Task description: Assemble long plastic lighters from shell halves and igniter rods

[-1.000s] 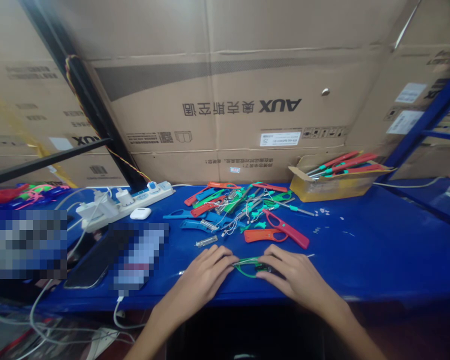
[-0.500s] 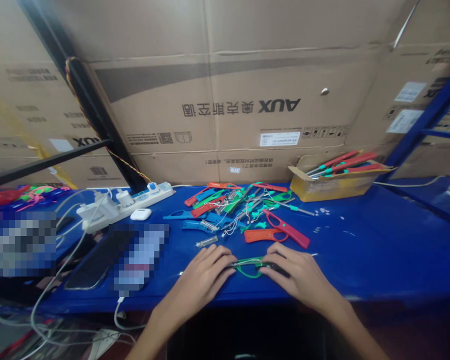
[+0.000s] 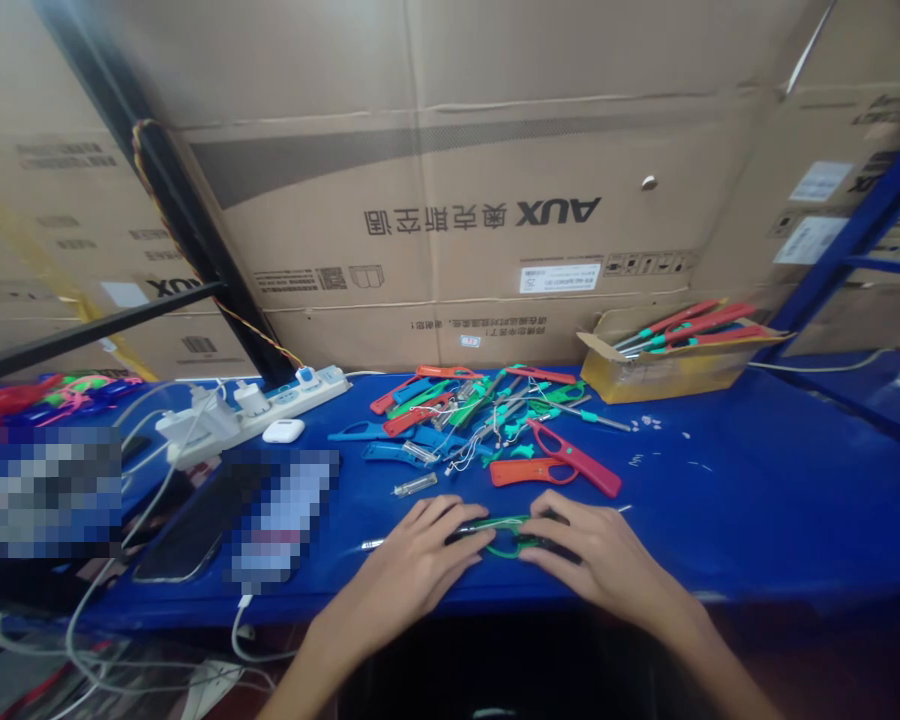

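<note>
Low over the front of the blue table lies a green long-nosed lighter casing (image 3: 504,522), with its finger loop toward me and a thin pale wire along it. My left hand (image 3: 427,550) is closed on its left end, fingertips over the casing's edge. My right hand (image 3: 592,540) grips the opposite end, beside a dark part mostly covered by the fingers. Just beyond my hands lie an orange casing (image 3: 531,471), a red casing (image 3: 581,462) and a small clear gas tank (image 3: 415,486).
Behind is a pile of casings and metal rods (image 3: 487,410). A yellow carton (image 3: 667,378) of red-handled lighters stands at back right. A power strip (image 3: 270,410), an earphone case (image 3: 283,431) and phones (image 3: 289,520) lie to the left, with cables hanging off the front edge.
My left hand has shifted slightly right along the green casing, closer to my right hand, and covers more of it. The right hand stays nearly in place. The pile is unchanged.
</note>
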`<state>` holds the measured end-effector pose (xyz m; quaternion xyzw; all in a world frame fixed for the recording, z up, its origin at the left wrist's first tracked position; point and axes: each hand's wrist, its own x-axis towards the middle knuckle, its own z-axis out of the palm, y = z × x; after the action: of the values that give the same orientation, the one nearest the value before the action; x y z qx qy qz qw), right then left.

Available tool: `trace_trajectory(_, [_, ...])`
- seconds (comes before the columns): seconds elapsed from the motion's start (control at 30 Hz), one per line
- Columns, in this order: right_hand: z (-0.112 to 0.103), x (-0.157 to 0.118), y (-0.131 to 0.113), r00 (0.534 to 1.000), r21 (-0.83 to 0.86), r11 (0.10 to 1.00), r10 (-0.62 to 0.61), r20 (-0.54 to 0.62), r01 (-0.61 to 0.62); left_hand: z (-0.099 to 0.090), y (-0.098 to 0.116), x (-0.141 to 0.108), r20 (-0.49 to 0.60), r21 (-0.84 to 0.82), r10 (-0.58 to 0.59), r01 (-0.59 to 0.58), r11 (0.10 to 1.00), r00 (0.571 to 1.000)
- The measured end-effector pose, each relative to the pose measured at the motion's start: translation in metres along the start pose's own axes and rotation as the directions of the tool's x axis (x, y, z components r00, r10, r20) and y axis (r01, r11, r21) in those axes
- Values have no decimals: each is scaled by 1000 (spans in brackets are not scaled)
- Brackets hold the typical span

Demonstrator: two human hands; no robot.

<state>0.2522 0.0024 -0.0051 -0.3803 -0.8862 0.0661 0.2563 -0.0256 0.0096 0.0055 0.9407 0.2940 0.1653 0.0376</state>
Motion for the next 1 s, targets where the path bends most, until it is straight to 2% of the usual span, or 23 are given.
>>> trace_trajectory(0.37, [2, -2, 2, 999, -8, 1000, -26, -18, 26, 5, -2, -3, -6, -6, -33, 33, 999, 999])
trace_trajectory(0.73, [2, 1, 0, 1000, -29, 1000, -11, 11, 12, -1, 1, 0, -4, -12, -9, 9, 1000, 1000])
trace_trajectory(1.0, [3, -1, 0, 1000, -36, 999, -7, 20, 8, 2, 0, -1, 42, -7, -36, 36, 999, 998])
